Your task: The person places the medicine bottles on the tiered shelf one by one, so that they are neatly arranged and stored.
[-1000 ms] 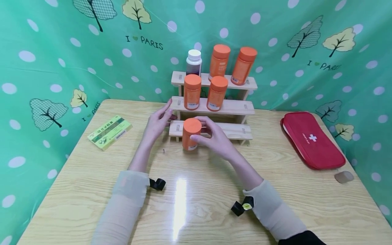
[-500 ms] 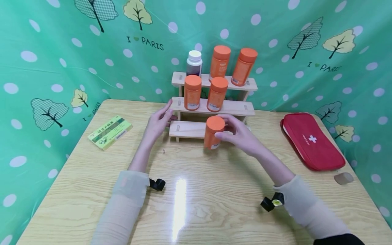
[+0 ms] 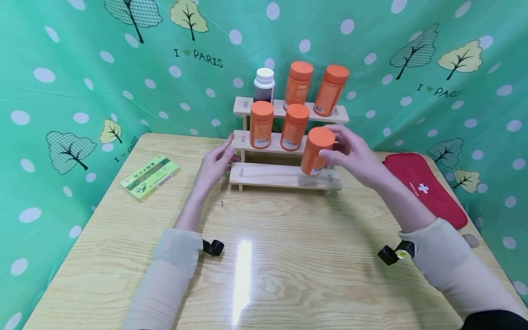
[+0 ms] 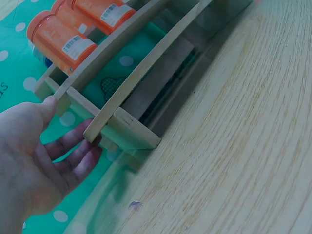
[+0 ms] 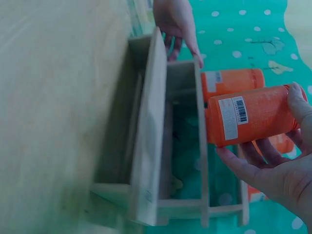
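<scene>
A wooden three-tier rack (image 3: 264, 175) stands on the table. My left hand (image 3: 213, 166) holds its left end, with the thumb at the middle plank and the fingertips (image 4: 91, 146) at the end of the lowest plank. My right hand (image 3: 358, 155) grips an orange pill bottle (image 3: 315, 153) by its side, thumb in front. The bottle tilts slightly and overlaps the right part of the middle tier in the head view. Two orange bottles, one left (image 3: 261, 126) and one right (image 3: 294, 128), stand on that tier.
The top tier bears a white-capped bottle (image 3: 264, 85) and two more orange bottles, one centre (image 3: 298, 85) and one right (image 3: 330, 91). A green-yellow box (image 3: 150, 178) lies at left. The red first-aid pouch (image 3: 429, 190) lies at right, partly behind my right forearm.
My right hand has lifted the orange bottle from in front of the lowest tier and carried it right and up toward the middle tier. My left hand stays at the rack's end.
</scene>
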`<state>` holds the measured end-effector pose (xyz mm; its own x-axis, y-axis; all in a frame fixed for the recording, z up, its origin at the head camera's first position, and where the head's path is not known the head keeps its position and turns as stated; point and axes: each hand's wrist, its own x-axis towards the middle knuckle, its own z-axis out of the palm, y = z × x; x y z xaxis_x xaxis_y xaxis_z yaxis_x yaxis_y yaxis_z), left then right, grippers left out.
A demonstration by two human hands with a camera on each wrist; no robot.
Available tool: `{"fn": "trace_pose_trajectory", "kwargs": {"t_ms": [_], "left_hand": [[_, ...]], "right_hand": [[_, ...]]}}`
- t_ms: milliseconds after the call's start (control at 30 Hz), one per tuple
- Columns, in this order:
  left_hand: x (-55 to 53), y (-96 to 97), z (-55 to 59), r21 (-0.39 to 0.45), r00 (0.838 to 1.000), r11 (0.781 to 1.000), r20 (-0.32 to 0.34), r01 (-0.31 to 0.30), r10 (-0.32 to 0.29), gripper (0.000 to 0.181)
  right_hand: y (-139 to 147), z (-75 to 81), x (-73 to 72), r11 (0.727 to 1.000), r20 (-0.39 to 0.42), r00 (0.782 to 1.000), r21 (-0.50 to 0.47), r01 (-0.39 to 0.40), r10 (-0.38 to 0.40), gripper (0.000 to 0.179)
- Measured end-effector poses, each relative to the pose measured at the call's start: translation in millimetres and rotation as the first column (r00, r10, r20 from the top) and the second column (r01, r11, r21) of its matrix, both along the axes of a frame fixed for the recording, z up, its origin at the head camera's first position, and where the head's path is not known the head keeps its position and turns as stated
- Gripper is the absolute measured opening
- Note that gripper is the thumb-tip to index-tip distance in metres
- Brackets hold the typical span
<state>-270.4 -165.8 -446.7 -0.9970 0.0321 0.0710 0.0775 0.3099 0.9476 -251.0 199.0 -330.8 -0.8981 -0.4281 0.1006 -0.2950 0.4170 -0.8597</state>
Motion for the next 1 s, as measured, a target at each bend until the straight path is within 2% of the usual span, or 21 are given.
{"fn": "trace_pose_trajectory", "kwargs": {"t_ms": [133, 267, 567, 767, 867, 1000], "left_hand": [[0.3, 1.3, 1.0, -0.008, 1.000, 1.000, 0.006, 0.003, -0.003, 0.053], [1.2, 2.2, 1.9, -0.007, 1.000, 1.000, 0.006, -0.004, 0.004, 0.053], [-0.3, 2.0, 2.1, -0.013, 1.000, 1.000, 0.004, -0.001, 0.001, 0.051], [0.0, 1.5, 3.5, 0.000, 1.000, 1.000, 0.029, 0.001, -0.001, 0.050], [1.9, 2.5, 7.9, 0.010, 0.999, 1.000, 0.048, 0.002, -0.002, 0.050], [11.4, 6.5, 24.4, 0.011, 0.998, 1.000, 0.065, 0.004, -0.005, 0.052]], "right_hand": [[4.2, 13.0, -7.5, 0.999, 0.001, 0.999, 0.021, 0.043, -0.043, 0.052], [6.3, 17.2, -18.6, 0.998, 0.011, 0.998, 0.002, 0.066, -0.066, 0.052], [12.3, 9.0, -38.5, 0.992, 0.050, 0.991, -0.014, 0.124, -0.123, 0.058], [13.9, 2.8, -48.8, 0.987, 0.075, 0.986, -0.040, 0.155, -0.152, 0.059], [14.3, 1.3, -52.2, 0.985, 0.088, 0.983, -0.047, 0.168, -0.163, 0.058], [15.3, -0.6, -55.2, 0.983, 0.100, 0.981, -0.065, 0.173, -0.166, 0.056]]}}
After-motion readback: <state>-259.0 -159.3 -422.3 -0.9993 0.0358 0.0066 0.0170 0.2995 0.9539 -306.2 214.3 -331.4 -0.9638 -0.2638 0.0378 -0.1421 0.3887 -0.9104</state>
